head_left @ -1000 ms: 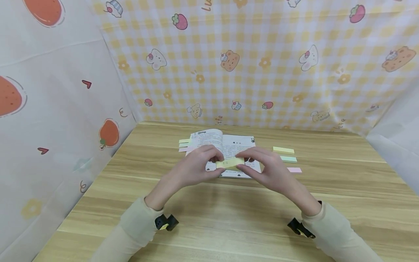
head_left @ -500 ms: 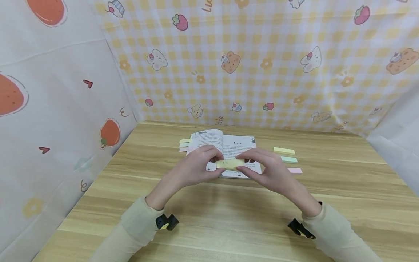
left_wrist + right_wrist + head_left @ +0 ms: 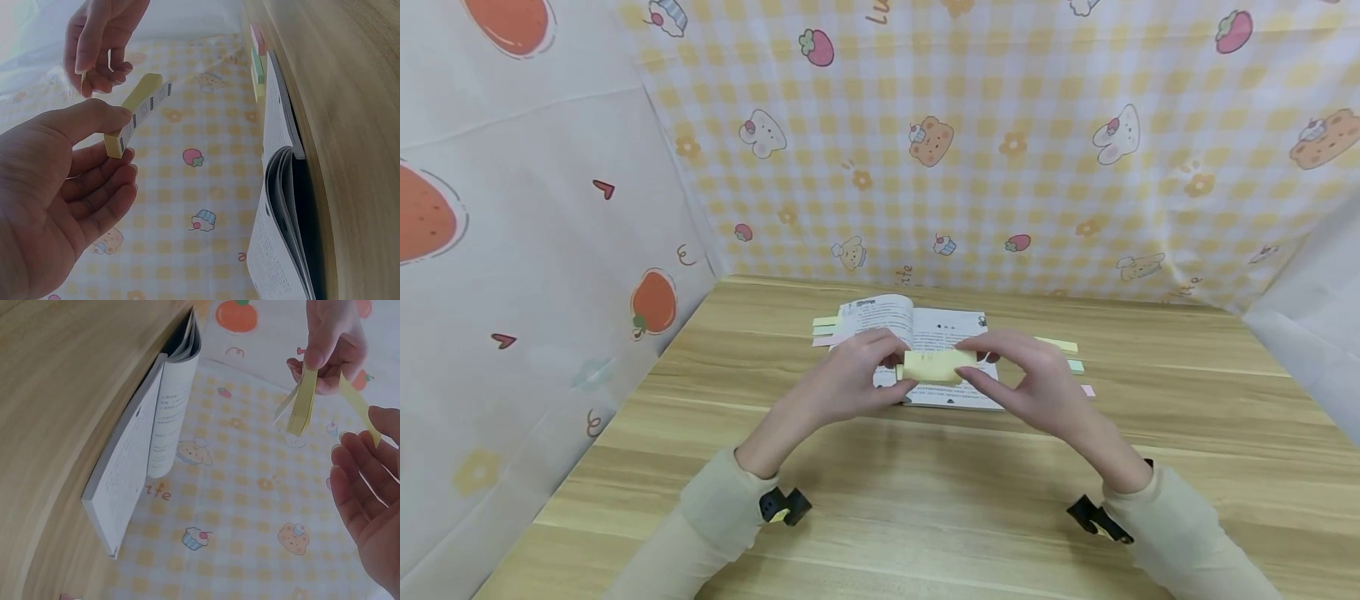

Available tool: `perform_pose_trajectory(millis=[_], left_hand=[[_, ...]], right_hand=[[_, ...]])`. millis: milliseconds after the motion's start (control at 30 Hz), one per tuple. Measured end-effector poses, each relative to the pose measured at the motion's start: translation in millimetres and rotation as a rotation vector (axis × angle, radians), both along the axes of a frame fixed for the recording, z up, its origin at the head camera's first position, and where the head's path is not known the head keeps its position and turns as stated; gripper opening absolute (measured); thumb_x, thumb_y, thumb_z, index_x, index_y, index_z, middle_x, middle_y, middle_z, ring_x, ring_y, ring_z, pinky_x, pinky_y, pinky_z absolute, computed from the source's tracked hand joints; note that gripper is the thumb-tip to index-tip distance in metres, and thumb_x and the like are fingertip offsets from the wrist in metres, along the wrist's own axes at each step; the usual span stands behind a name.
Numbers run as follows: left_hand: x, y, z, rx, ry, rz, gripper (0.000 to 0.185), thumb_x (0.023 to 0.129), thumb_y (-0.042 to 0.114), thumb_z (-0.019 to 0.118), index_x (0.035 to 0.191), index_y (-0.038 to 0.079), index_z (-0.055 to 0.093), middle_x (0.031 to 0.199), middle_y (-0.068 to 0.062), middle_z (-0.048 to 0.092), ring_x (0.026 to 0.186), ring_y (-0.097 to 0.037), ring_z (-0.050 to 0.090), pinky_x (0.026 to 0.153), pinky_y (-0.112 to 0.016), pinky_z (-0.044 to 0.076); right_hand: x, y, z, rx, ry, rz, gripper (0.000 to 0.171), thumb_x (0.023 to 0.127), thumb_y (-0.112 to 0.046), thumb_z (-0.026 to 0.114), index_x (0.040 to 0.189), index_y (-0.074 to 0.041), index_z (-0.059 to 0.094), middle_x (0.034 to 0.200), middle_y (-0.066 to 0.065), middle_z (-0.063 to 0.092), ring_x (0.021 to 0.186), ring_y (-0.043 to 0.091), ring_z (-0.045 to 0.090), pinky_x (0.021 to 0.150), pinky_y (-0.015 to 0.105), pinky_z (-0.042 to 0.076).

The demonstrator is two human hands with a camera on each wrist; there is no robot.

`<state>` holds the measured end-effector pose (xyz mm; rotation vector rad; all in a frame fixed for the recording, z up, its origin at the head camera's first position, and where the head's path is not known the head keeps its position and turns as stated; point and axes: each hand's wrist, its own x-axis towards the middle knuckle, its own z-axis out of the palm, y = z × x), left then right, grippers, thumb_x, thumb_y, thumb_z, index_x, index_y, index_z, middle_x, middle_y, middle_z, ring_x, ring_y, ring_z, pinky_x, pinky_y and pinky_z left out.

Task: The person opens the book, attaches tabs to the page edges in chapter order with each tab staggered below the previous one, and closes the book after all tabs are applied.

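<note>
My left hand (image 3: pixel 857 375) pinches a yellow sticky note pad (image 3: pixel 140 109) between thumb and fingers, held above the open book (image 3: pixel 943 333). A single yellow sticky note (image 3: pixel 359 406) is pinched by my right hand (image 3: pixel 1030 375); in the right wrist view it stands apart from the pad, whose narrow block shows between the hands. From the head view this note overlaps the pad and hides most of it. Faint marks show on the note's face. The book's lower middle lies behind both hands.
Yellow (image 3: pixel 824 322), pale green and pink tabs stick out from the book's left edge. To its right lie a yellow strip pad (image 3: pixel 1060 344), a green one (image 3: pixel 1076 367) and a pink one (image 3: pixel 1088 390), partly behind the right hand. A patterned cloth (image 3: pixel 880 192) hangs behind the wooden table (image 3: pixel 910 517).
My right hand has moved slightly right and up, drawing the single yellow note away from the pad. My left hand has stayed nearly in place with the pad.
</note>
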<state>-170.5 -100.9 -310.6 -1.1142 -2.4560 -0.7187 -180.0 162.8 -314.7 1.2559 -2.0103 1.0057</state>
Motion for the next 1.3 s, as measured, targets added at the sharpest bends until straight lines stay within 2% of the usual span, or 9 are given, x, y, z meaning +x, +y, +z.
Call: perform_pose_trajectory(millis=[167, 400, 633, 700, 800, 900, 1000, 1300], left_hand=[[-0.8, 5.0, -2.8, 0.010, -0.008, -0.013, 0.023, 0.083, 0.015, 0.082, 0.094, 0.005, 0.065, 0.089, -0.001, 0.062, 0.081, -0.013, 0.057, 0.074, -0.020, 0.051], [-1.2, 13.4, -9.1, 0.037, -0.048, -0.024, 0.022, 0.084, 0.014, 0.082, 0.099, 0.006, 0.068, 0.096, -0.001, 0.066, 0.085, -0.012, 0.060, 0.079, -0.019, 0.052], [-2.9, 22.6, -12.3, 0.047, -0.048, -0.045, 0.022, 0.084, 0.013, 0.082, 0.099, 0.006, 0.067, 0.096, -0.001, 0.066, 0.085, -0.012, 0.060, 0.079, -0.019, 0.051], [-2.5, 24.5, -12.9, 0.047, -0.051, -0.042, 0.022, 0.084, 0.013, 0.082, 0.099, 0.006, 0.068, 0.096, -0.001, 0.066, 0.085, -0.012, 0.059, 0.079, -0.018, 0.051], [-2.1, 26.4, -14.0, 0.052, -0.052, -0.039, 0.022, 0.084, 0.014, 0.082, 0.098, 0.006, 0.068, 0.095, -0.001, 0.066, 0.084, -0.012, 0.059, 0.078, -0.019, 0.051], [-1.8, 27.6, -15.5, 0.055, -0.051, -0.034, 0.022, 0.083, 0.014, 0.082, 0.097, 0.006, 0.067, 0.094, -0.001, 0.066, 0.083, -0.012, 0.059, 0.077, -0.019, 0.050], [-1.8, 29.4, -17.3, 0.056, -0.055, -0.033, 0.022, 0.083, 0.014, 0.083, 0.097, 0.006, 0.067, 0.093, -0.001, 0.065, 0.083, -0.013, 0.059, 0.077, -0.018, 0.050], [-1.6, 39.1, -26.0, 0.029, -0.107, -0.029, 0.022, 0.086, 0.016, 0.081, 0.100, 0.005, 0.067, 0.096, -0.002, 0.065, 0.084, -0.013, 0.059, 0.077, -0.019, 0.051]], right_hand=[[-0.6, 5.6, 3.5, -0.002, -0.005, -0.009, 0.031, 0.096, -0.033, 0.071, 0.110, -0.006, 0.075, 0.098, 0.004, 0.075, 0.080, 0.014, 0.064, 0.073, 0.023, 0.052], [-3.5, 13.5, 8.1, -0.031, 0.008, -0.016, 0.039, 0.099, -0.039, 0.065, 0.107, -0.002, 0.075, 0.096, 0.006, 0.074, 0.078, 0.016, 0.064, 0.074, 0.018, 0.049], [-8.2, 20.4, 11.7, -0.056, 0.012, -0.017, 0.041, 0.098, -0.039, 0.065, 0.106, 0.000, 0.075, 0.096, 0.008, 0.075, 0.079, 0.015, 0.063, 0.078, 0.017, 0.049], [-8.5, 22.0, 12.7, -0.055, 0.006, -0.020, 0.035, 0.096, -0.033, 0.070, 0.106, 0.000, 0.075, 0.096, 0.008, 0.074, 0.079, 0.016, 0.063, 0.078, 0.017, 0.049], [-10.0, 24.2, 14.5, -0.052, 0.009, -0.021, 0.024, 0.087, -0.013, 0.079, 0.107, 0.000, 0.075, 0.097, 0.008, 0.075, 0.079, 0.017, 0.063, 0.078, 0.018, 0.049], [-12.0, 26.4, 16.0, -0.051, 0.020, -0.018, 0.034, 0.075, 0.005, 0.080, 0.109, 0.000, 0.075, 0.098, 0.008, 0.075, 0.080, 0.017, 0.063, 0.078, 0.018, 0.049], [-13.7, 28.8, 17.3, -0.055, 0.021, -0.014, 0.039, 0.072, 0.010, 0.080, 0.109, 0.000, 0.075, 0.097, 0.007, 0.075, 0.081, 0.014, 0.062, 0.078, 0.018, 0.049], [-14.5, 30.1, 20.3, -0.055, 0.011, -0.036, 0.038, 0.073, 0.010, 0.080, 0.109, -0.001, 0.075, 0.095, 0.004, 0.074, 0.082, 0.008, 0.063, 0.078, 0.017, 0.050]])
